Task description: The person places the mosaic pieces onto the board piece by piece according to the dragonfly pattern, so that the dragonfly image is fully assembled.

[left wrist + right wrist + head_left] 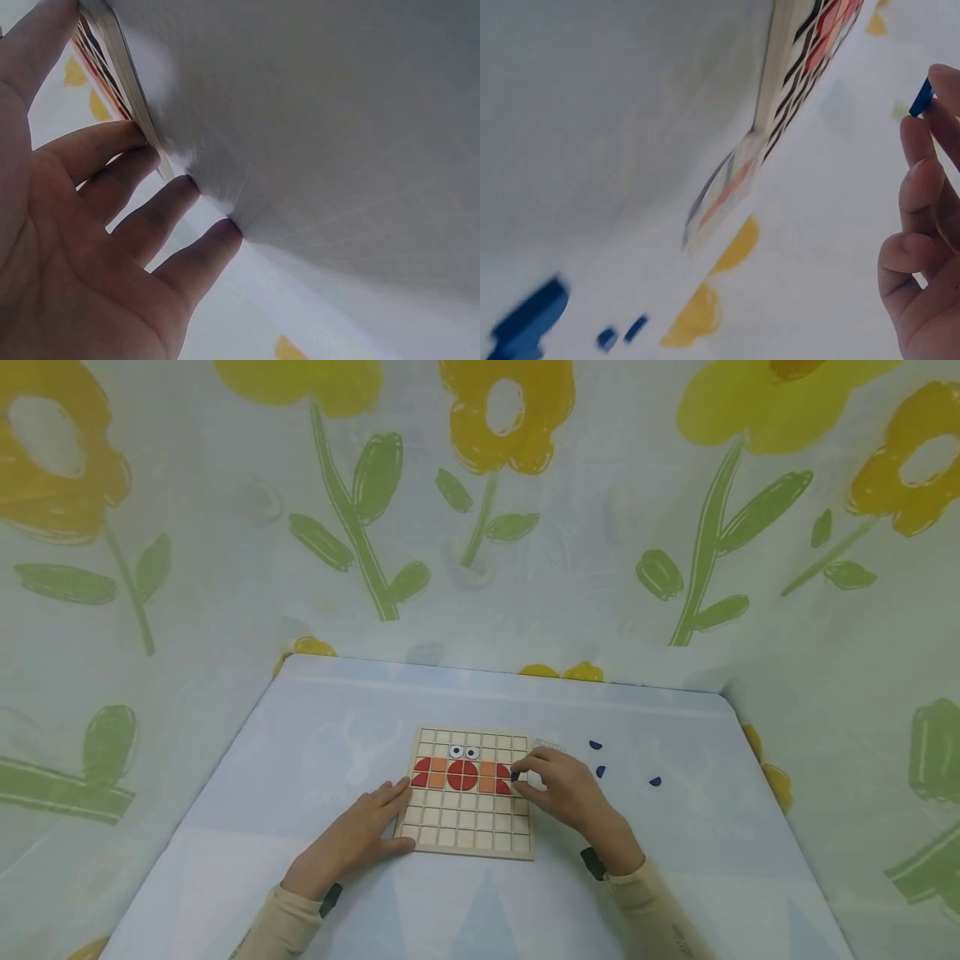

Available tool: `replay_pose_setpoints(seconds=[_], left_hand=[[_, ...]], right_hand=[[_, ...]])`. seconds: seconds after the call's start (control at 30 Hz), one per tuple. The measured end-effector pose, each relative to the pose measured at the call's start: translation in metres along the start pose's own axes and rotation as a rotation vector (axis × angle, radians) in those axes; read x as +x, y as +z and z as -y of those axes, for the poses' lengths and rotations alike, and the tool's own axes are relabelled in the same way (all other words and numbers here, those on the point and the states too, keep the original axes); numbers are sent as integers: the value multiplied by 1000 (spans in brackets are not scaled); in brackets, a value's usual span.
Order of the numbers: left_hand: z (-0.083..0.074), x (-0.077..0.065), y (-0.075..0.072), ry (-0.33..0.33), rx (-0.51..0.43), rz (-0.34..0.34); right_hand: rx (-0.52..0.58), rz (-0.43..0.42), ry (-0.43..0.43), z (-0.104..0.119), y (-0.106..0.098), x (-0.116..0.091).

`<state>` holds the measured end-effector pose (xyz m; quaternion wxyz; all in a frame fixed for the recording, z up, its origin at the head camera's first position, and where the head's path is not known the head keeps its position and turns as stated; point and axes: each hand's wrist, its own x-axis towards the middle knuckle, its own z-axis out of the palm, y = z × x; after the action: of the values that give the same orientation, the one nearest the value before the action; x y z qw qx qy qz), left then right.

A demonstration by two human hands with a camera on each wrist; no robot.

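A wooden grid board (465,818) lies on the table, with red, orange and eye-marked pieces set in its upper rows. My left hand (360,831) rests at the board's left edge, fingers fairly straight, fingertips and thumb touching the rim; the left wrist view shows the fingers (169,214) extended along the edge. Above the board's right side, my right hand (562,785) pinches a small dark blue piece (514,776) between thumb and fingers. That blue piece (922,97) also shows at the fingertips in the right wrist view. Red quarter-round pieces (503,772) sit just left of it.
Three dark blue half-round pieces lie right of the board: one farther back (596,745), one near the right hand (601,772), one farther right (656,782). A patterned card (547,744) lies behind the right hand. A flower-printed curtain (570,568) stands beyond the table (300,735).
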<state>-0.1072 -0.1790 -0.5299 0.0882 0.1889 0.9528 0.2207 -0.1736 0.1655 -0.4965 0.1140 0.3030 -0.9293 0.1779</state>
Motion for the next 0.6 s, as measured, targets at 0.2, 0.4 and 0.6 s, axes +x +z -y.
replay_pose_setpoints(seconds=[0.2,0.4,0.6], left_hand=[[2,1,1,-18,2,7],[3,1,2,2,7,-3],[3,-1,1,2,-1,1]], right_hand=[[52,-19,-171,26,16,15],[34,147,-191,50,33,29],[-35,227,-227,62,46,41]])
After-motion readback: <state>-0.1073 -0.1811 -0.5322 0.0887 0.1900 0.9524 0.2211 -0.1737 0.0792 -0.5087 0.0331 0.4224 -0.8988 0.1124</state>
